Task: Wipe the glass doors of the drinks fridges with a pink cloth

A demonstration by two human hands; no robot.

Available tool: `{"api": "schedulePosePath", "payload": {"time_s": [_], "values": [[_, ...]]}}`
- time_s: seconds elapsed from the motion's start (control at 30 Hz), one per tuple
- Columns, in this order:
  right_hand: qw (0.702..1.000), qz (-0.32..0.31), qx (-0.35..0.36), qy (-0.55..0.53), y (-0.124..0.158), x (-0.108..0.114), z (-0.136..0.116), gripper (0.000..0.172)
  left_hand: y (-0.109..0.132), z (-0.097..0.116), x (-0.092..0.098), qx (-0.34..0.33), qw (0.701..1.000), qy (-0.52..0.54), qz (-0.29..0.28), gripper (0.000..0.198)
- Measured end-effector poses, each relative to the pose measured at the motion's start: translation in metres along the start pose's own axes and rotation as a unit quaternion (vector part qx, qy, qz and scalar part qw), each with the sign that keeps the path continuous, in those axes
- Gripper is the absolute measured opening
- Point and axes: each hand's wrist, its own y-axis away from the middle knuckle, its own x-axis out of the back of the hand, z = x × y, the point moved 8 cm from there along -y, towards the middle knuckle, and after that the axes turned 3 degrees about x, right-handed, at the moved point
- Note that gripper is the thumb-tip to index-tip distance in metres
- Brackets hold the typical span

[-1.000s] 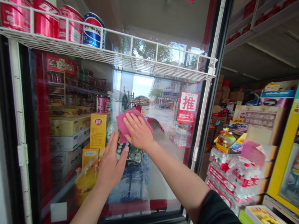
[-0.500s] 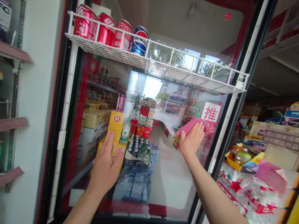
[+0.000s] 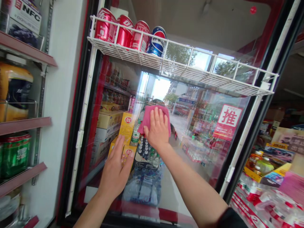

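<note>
A pink cloth point(image 3: 148, 114) lies against the glass door point(image 3: 201, 167) of a drinks cooler, near the middle of the pane. My right hand point(image 3: 158, 131) is laid over the cloth, pressing it to the glass with fingers pointing up. Part of the cloth is hidden beneath the palm. Lower left, my left hand point(image 3: 116, 174) is held up at the pane with its fingers apart and nothing in it; whether the palm touches the glass I cannot tell. A white wire rack point(image 3: 180, 68) crosses the door above both hands.
Several soda cans point(image 3: 124, 33) stand in the rack's left end. Cooler shelves point(image 3: 26, 125) with drinks jut out at the left. A red and white sticker point(image 3: 229, 118) is on the right of the glass. Packed bottles point(image 3: 268, 199) are stacked beyond the door at right.
My right hand has moved the pink cloth left across the glass, from beside the sticker to the middle. My left hand stays raised at the lower left. The view has shifted left.
</note>
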Motion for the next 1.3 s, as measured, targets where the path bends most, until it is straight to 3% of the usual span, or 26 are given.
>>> {"api": "schedulePosePath", "payload": {"time_s": [0.13, 0.27, 0.4, 0.63, 0.7, 0.8, 0.97, 1.3], "values": [[0.993, -0.029, 0.105, -0.045, -0.016, -0.017, -0.055, 0.086, 0.000, 0.006, 0.004, -0.004, 1.000, -0.001, -0.003, 0.075], [0.987, -0.025, 0.144, -0.065, -0.014, -0.018, -0.063, 0.087, 0.000, 0.012, 0.010, -0.009, 1.000, -0.003, -0.003, 0.076], [0.991, -0.017, 0.126, -0.049, 0.008, -0.007, -0.028, 0.086, -0.002, 0.012, 0.018, 0.001, 1.000, -0.011, -0.005, 0.080], [0.996, 0.046, -0.019, 0.069, 0.090, 0.022, 0.080, 0.081, -0.020, 0.001, 0.033, -0.006, 1.000, -0.028, -0.008, 0.082], [0.993, 0.065, -0.039, 0.094, 0.108, 0.024, 0.097, 0.083, -0.025, -0.003, 0.037, -0.010, 0.999, -0.032, -0.004, 0.081], [0.988, 0.083, -0.062, 0.111, 0.116, 0.022, 0.103, 0.085, -0.029, -0.009, 0.041, -0.014, 0.999, -0.033, 0.002, 0.080], [0.986, 0.098, -0.097, 0.096, 0.086, 0.015, 0.075, 0.085, -0.027, -0.015, 0.042, -0.011, 1.000, -0.026, -0.002, 0.078], [0.999, 0.031, 0.002, -0.023, -0.010, -0.010, -0.034, 0.085, -0.020, -0.029, 0.047, -0.011, 0.999, -0.032, -0.003, 0.076]]}}
